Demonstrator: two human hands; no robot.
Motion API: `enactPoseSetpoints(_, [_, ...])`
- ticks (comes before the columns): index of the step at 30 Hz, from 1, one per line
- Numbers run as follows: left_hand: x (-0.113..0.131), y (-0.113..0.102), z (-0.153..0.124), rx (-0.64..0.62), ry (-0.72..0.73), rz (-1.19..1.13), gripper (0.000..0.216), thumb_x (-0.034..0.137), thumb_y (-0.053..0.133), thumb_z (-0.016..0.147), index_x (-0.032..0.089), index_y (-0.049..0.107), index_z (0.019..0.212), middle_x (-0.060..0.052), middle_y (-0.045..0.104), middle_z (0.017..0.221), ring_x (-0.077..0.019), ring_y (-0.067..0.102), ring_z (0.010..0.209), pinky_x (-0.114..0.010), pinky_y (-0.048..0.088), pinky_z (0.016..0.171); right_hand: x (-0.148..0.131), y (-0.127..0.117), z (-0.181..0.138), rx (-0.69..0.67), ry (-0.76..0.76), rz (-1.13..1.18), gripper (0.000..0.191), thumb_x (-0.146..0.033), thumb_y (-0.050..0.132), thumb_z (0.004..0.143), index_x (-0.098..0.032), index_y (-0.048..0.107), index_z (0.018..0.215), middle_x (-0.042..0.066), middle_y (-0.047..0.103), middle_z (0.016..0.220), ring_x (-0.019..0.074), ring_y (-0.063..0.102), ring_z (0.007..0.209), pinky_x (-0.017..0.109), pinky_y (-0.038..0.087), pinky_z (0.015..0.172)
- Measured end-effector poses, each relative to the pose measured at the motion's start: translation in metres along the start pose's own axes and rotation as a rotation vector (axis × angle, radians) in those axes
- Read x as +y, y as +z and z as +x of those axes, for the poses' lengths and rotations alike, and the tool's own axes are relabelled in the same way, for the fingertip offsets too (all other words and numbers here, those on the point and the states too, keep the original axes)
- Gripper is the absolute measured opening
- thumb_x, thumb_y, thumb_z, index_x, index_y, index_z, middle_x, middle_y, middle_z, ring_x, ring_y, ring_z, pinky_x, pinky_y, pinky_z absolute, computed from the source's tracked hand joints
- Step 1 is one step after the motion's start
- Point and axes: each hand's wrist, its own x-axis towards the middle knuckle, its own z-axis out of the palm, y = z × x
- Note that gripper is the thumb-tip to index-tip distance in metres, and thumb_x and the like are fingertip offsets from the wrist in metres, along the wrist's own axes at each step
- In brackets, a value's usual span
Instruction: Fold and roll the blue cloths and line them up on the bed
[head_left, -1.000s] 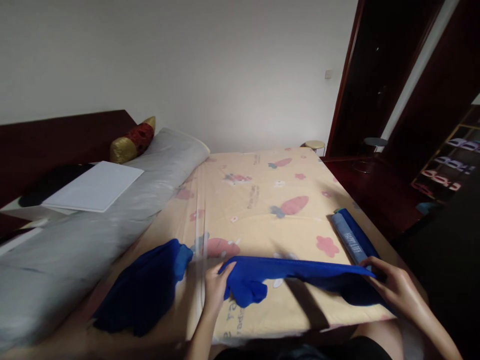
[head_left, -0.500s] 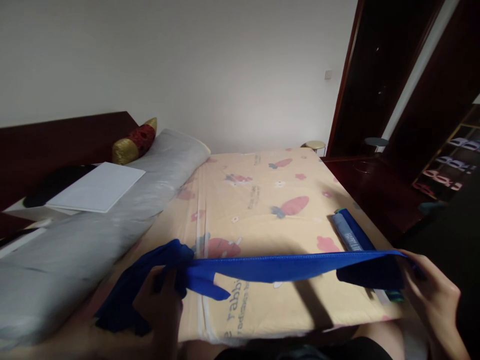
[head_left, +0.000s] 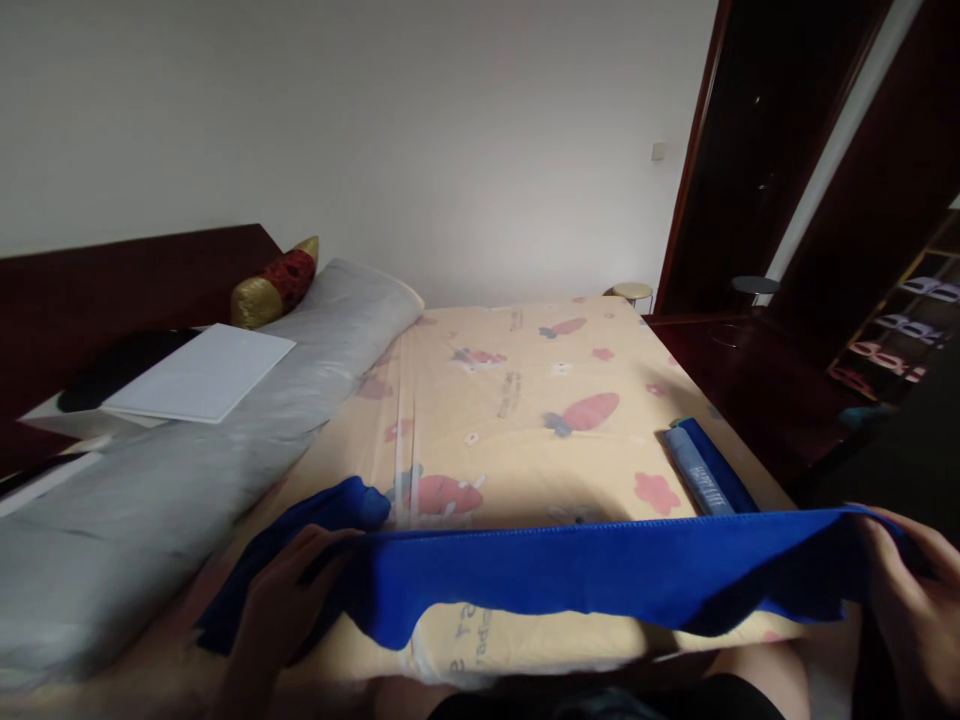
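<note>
A blue cloth [head_left: 592,565] with a stitched upper edge is stretched between my two hands, its lower part hanging down in uneven folds. At the left end, my left hand [head_left: 292,590] is closed on the cloth's edge. My right hand [head_left: 911,600] grips the other end at the far right. Another bunched blue fabric piece [head_left: 330,505] lies on the bed behind my left hand; whether it joins the stretched cloth I cannot tell. Beyond the right part of the cloth lie folded blue and light-blue fabrics [head_left: 697,470], the lighter one with printed letters.
A bed [head_left: 517,420] with a yellow carrot-print sheet spreads before me. Along its left side are a grey rolled bedding [head_left: 300,400], a white flat board [head_left: 202,375] and a red-gold bolster [head_left: 277,285]. Stools [head_left: 632,291] and a shoe rack [head_left: 892,330] stand beyond.
Both hands have moved apart, the left one leftward and the right one rightward. The blue cloth is now stretched wider and hangs lower, showing more of its surface.
</note>
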Motion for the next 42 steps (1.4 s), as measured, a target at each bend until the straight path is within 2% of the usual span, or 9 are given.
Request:
enactPoseSetpoints(4, [-0.042,0.037,0.004,-0.233,-0.043,0.042,0.030,0.054,0.059,0.067,0.029,0.070,0.078,0.002,0.072,0.081,-0.0200,0.066,0.085,-0.033,0.051,0.085,0.015,0.024,0.009,-0.168,0.123,0.041,0.045,-0.061,0.061,0.072,-0.022,0.069,0.095,0.007,0.070,0.086,0.0183,0.058,0.061,0.034,0.048,0.059])
enactPoseSetpoints(9, [-0.088,0.101,0.006,-0.168,-0.119,0.060,0.032,0.049,0.057,0.066,0.024,0.066,0.084,-0.005,0.075,0.087,-0.0230,0.068,0.085,-0.035,0.054,0.080,0.037,0.083,0.018,-0.619,-0.085,-0.137,0.042,-0.059,0.050,0.079,-0.022,0.070,0.088,0.006,0.074,0.082,0.0194,0.064,0.063,0.031,0.049,0.060])
enactPoseSetpoints(13, [-0.092,0.125,0.027,-0.084,-0.117,0.112,0.041,0.043,0.057,0.066,0.018,0.063,0.098,-0.008,0.070,0.082,-0.0258,0.065,0.081,-0.041,0.053,0.079,0.036,0.120,0.035,-0.686,-0.183,-0.231,0.033,-0.047,0.049,0.082,-0.024,0.071,0.088,0.007,0.075,0.084,0.0230,0.068,0.075,0.033,0.049,0.064])
enactPoseSetpoints(19, [-0.061,0.105,0.099,0.090,-0.010,0.138,0.068,0.045,0.061,0.070,0.013,0.044,0.127,-0.004,0.056,0.087,-0.0236,0.056,0.092,-0.043,0.047,0.092,0.005,0.132,0.085,-0.447,-0.183,-0.192,0.042,-0.051,0.043,0.085,-0.021,0.069,0.101,0.011,0.072,0.102,0.0240,0.066,0.086,0.035,0.049,0.074])
enactPoseSetpoints(22, [-0.044,0.076,0.132,0.222,0.030,0.137,0.062,0.048,0.059,0.074,0.014,0.043,0.124,-0.001,0.052,0.092,-0.0175,0.053,0.090,-0.038,0.046,0.093,-0.019,0.123,0.106,-0.279,-0.234,-0.077,0.046,-0.051,0.041,0.088,-0.018,0.067,0.104,0.012,0.071,0.105,0.0218,0.064,0.092,0.033,0.048,0.083])
enactPoseSetpoints(26, [-0.046,0.039,0.147,0.277,0.098,0.185,0.046,0.052,0.052,0.080,0.014,0.051,0.106,0.002,0.053,0.094,-0.0130,0.052,0.094,-0.031,0.044,0.094,-0.027,0.109,0.110,-0.215,-0.323,0.122,0.037,-0.051,0.054,0.083,-0.021,0.069,0.098,0.007,0.070,0.091,0.0156,0.060,0.076,0.029,0.047,0.071])
enactPoseSetpoints(31, [-0.092,0.034,0.110,-0.038,0.141,0.302,0.028,0.038,0.044,0.082,0.019,0.059,0.095,0.002,0.064,0.094,-0.0133,0.057,0.091,-0.028,0.047,0.089,0.028,0.113,0.081,-0.513,-0.288,0.173,0.034,-0.052,0.057,0.081,-0.023,0.068,0.096,0.005,0.069,0.091,0.0166,0.061,0.080,0.029,0.048,0.071])
enactPoseSetpoints(36, [-0.149,0.073,0.032,-0.309,0.067,0.409,0.023,0.025,0.048,0.071,0.021,0.067,0.084,0.001,0.073,0.093,-0.0170,0.062,0.096,-0.032,0.047,0.093,0.095,0.128,0.022,-0.756,-0.268,-0.011,0.039,-0.056,0.049,0.083,-0.024,0.069,0.088,0.006,0.071,0.091,0.0224,0.063,0.089,0.037,0.051,0.082])
enactPoseSetpoints(42, [-0.186,0.106,-0.040,-0.544,-0.012,0.556,0.027,0.018,0.046,0.073,0.027,0.070,0.082,0.000,0.075,0.095,-0.0165,0.065,0.095,-0.026,0.048,0.081,0.138,0.129,-0.043,-0.977,-0.293,-0.173,0.027,-0.041,0.048,0.083,-0.026,0.071,0.084,0.004,0.073,0.089,0.0225,0.064,0.087,0.038,0.048,0.078])
